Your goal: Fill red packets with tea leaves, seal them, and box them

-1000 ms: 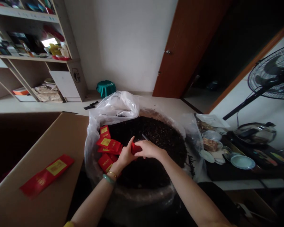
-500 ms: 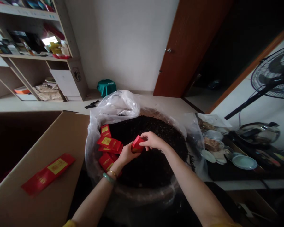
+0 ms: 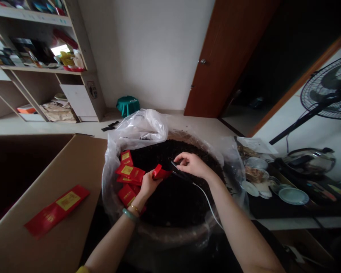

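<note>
My left hand (image 3: 150, 186) is closed around a small red foil pouch (image 3: 161, 173), its upper end tilted to the right. Close to that end, my right hand (image 3: 191, 165) has its fingers curled on a slim black tool (image 3: 183, 176) trailing a white cord (image 3: 207, 198). The tool's two dark arms seem parted toward the pouch; its exact kind is unclear. Several red pouches with gold labels (image 3: 130, 173) lie heaped by my left wrist. Beneath both hands, dark loose leaves (image 3: 173, 206) fill a wide container lined with a clear plastic bag (image 3: 109, 189).
A cardboard box (image 3: 86, 159) stands on the left, a red pouch (image 3: 58, 210) lying on its flap. To the right a low table holds dishes (image 3: 294, 195) and a glass-lidded pan (image 3: 311, 161). A standing fan (image 3: 329, 87) rises behind, and a green-covered bin (image 3: 127, 106) sits by the wall.
My right hand has left the pouch and moved slightly right and up. The black tool and white cord now show under it. My left hand has shifted a little left, tipping the pouch.
</note>
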